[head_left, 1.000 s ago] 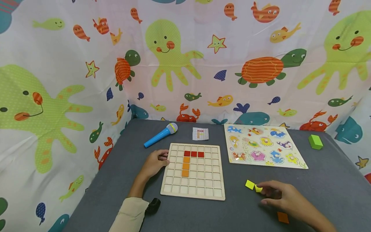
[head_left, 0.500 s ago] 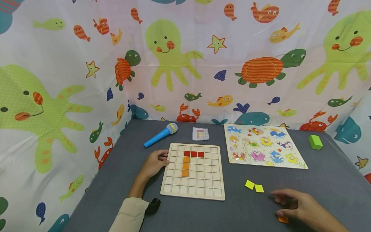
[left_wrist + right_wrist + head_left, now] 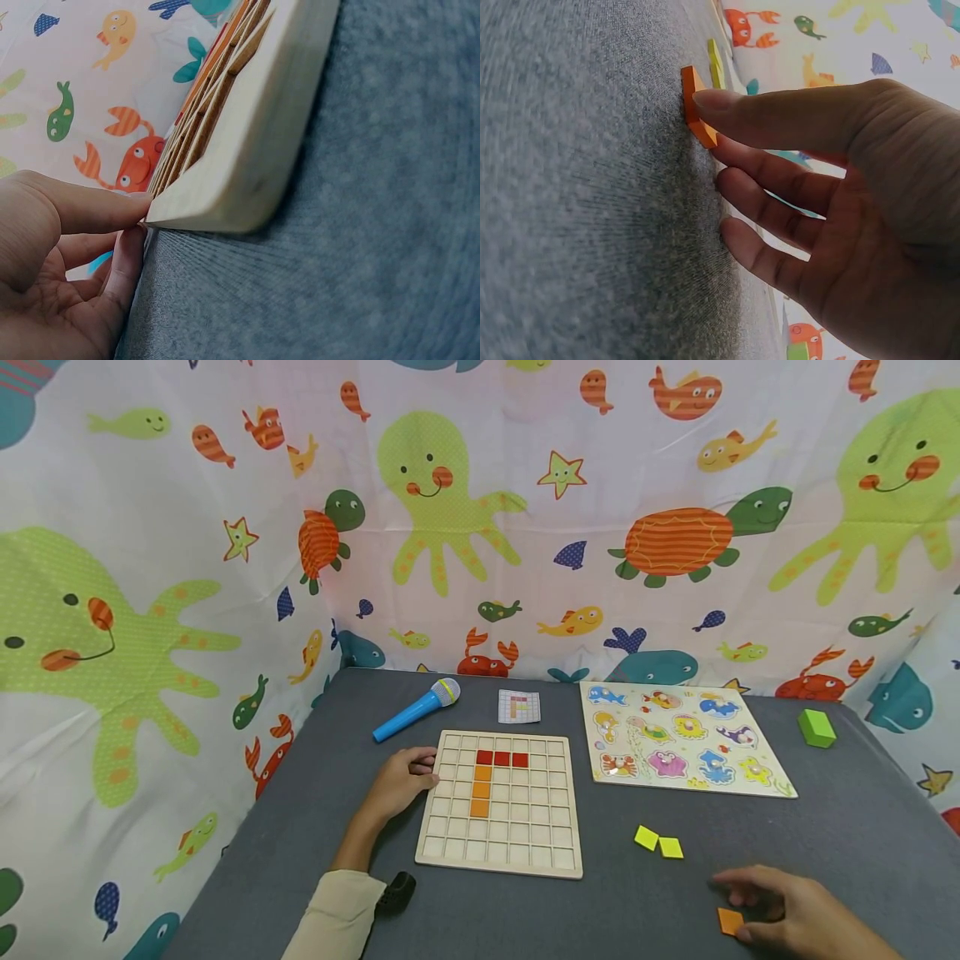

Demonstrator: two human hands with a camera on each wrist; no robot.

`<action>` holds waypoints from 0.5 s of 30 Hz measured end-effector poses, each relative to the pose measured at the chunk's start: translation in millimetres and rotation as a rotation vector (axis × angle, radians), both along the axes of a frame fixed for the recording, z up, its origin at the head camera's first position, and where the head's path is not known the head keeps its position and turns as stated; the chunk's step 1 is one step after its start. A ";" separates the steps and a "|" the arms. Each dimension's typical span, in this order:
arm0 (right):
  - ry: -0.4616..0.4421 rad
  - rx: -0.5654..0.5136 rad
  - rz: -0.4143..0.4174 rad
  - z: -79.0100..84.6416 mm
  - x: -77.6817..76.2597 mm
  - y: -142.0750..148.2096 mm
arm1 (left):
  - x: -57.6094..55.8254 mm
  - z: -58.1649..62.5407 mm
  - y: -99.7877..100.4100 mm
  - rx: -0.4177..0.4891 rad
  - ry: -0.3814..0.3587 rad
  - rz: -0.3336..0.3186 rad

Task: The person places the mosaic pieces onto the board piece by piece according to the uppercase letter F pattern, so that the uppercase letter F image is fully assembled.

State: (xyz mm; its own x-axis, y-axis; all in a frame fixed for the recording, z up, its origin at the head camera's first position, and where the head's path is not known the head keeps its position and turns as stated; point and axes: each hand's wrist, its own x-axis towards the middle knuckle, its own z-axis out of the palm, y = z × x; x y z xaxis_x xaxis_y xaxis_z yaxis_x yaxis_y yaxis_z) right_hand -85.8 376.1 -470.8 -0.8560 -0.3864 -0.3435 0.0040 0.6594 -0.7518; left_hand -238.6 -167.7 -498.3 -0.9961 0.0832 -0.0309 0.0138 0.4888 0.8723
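Note:
My left hand (image 3: 401,783) is at the left edge of a wooden grid board (image 3: 498,865), its thumb and a finger pinching the rim, as the left wrist view shows up close. Three red tiles (image 3: 501,759) lie in a row in the board's cells, with a column of orange tiles (image 3: 482,790) beneath the leftmost. At lower right, my right hand (image 3: 798,910) touches a loose orange tile (image 3: 729,921) with its thumb; the other fingers are spread apart, loosely bent. In the right wrist view the thumb lies against the orange tile (image 3: 693,105), with fingertips close to the cloth.
Two yellow tiles (image 3: 658,842) lie between the board and my right hand. Behind are a small pattern card (image 3: 519,707), a blue toy microphone (image 3: 412,712) and a sea-animal puzzle (image 3: 682,739). A green block (image 3: 817,728) stands at far right on the grey tabletop (image 3: 600,910).
My right hand has moved from the yellow tiles down and right to the loose orange tile, which has shifted slightly. The left hand and the board have stayed in place.

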 end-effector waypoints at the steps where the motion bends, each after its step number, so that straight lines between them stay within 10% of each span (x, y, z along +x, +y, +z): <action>1: 0.007 -0.002 0.010 -0.6 0.5 0.8 | 0.1 0.0 -0.2 0.000 -0.001 0.000; 15: -0.020 -0.054 0.029 -3.0 4.5 1.7 | 0.1 -0.3 -0.3 -0.002 0.011 -0.007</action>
State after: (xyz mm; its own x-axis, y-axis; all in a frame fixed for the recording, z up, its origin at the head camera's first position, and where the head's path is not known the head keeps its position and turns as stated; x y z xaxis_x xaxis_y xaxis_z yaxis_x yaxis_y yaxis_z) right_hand -81.2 377.9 -473.7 -0.8373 -0.4293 -0.3387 0.0011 0.6181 -0.7861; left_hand -238.4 -167.9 -498.6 -0.9957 0.0903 -0.0205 0.0266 0.4906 0.8710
